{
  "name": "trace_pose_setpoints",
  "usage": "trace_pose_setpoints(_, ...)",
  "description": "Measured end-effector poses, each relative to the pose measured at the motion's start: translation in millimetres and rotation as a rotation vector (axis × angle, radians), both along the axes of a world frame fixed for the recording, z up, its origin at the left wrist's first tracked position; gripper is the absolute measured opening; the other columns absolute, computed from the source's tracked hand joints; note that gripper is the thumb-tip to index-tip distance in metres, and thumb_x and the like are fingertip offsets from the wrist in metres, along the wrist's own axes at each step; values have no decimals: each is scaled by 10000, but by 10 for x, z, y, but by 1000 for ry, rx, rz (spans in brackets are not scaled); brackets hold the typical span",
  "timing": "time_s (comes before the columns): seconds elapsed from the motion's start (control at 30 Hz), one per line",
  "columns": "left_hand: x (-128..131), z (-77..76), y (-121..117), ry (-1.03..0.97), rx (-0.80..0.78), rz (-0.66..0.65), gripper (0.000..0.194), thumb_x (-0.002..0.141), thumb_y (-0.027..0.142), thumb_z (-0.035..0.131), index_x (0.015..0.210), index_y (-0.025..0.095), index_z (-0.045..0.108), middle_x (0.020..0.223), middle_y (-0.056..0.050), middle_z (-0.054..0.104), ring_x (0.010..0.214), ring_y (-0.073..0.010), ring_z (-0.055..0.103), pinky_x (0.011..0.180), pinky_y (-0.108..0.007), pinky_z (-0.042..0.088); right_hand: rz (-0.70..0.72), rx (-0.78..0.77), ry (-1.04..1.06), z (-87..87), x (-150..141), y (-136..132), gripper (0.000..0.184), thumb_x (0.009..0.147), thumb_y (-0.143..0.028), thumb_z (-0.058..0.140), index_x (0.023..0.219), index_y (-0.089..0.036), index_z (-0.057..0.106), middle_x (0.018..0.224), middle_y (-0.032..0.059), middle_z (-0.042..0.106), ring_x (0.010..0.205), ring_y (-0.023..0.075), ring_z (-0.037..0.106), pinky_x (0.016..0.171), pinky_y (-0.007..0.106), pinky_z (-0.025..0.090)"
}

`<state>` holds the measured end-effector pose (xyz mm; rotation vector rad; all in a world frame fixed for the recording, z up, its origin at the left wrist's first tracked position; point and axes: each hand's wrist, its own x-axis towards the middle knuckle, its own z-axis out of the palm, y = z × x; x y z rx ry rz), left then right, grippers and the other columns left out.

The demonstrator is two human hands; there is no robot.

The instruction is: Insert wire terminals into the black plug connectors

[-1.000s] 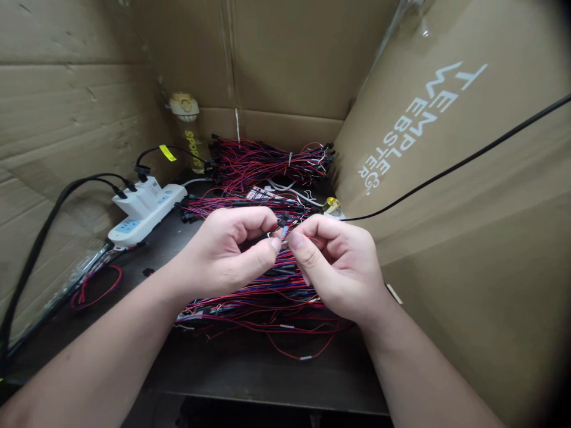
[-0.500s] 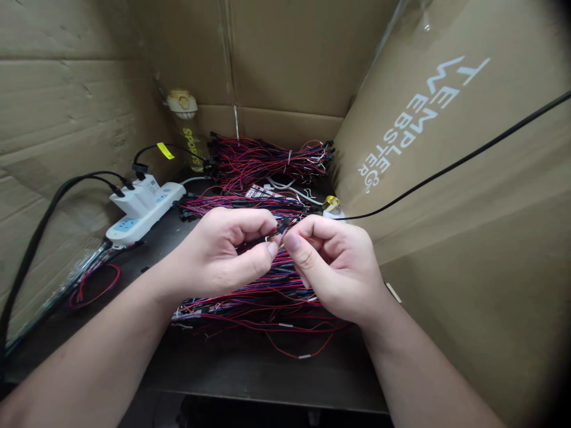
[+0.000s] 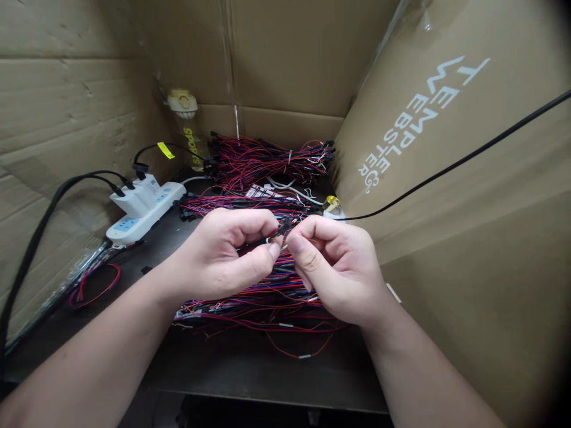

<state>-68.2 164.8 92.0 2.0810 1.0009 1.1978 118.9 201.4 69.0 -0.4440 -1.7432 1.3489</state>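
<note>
Little visible change: left hand (image 3: 227, 255) stays pinched on the black connector (image 3: 284, 227), right hand (image 3: 336, 267) closed on a thin wire (image 3: 285, 246). Both pieces remain between fingertips, above wire bundles (image 3: 276, 276) on the bench (image 3: 267, 374). Seating unclear.

A small black connector (image 3: 284, 226) is held above wires (image 3: 267, 284).
</note>
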Motion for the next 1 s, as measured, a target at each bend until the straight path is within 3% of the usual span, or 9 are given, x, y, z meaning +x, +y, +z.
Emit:
trace_pose_setpoints(0.3,-1,0,7,-34,-87,15,223,841,156,597,658,175,471,594,45,382,546,-75,325,482,-213,294,7,-75,-29,19,-18,-27,322,969,-455,700,837,-180,596,516,-64,501,423,59,409,385,190,320)
trace_pose_setpoints(0.53,-24,1,28,-86,-269,7,333,911,238,584,606,159,476,576,43,343,544,-70,289,481,-219,262,7,-87,-15,-7,-10,20,291,959,-426,722,859,-186,591,524,-73,501,411,55,413,373,185,308)
trace_pose_setpoints(0.73,-34,11,32,-94,-261,31,303,897,236,615,631,151,500,574,45,386,533,-62,306,474,-206,270,-16,-52,24,-48,-19,28,188,918,-287,780,887,-171,636,584,-76,506,458,40,395,396,184,287)
trace_pose_setpoints(1.0,-20,15,39,-129,-264,30,218,791,173,626,593,143,539,540,40,425,510,-61,351,467,-200,292,30,-23,4,33,-33,30,190,910,-213,755,789,-147,623,616,-55,546,509,43,443,445,184,332)
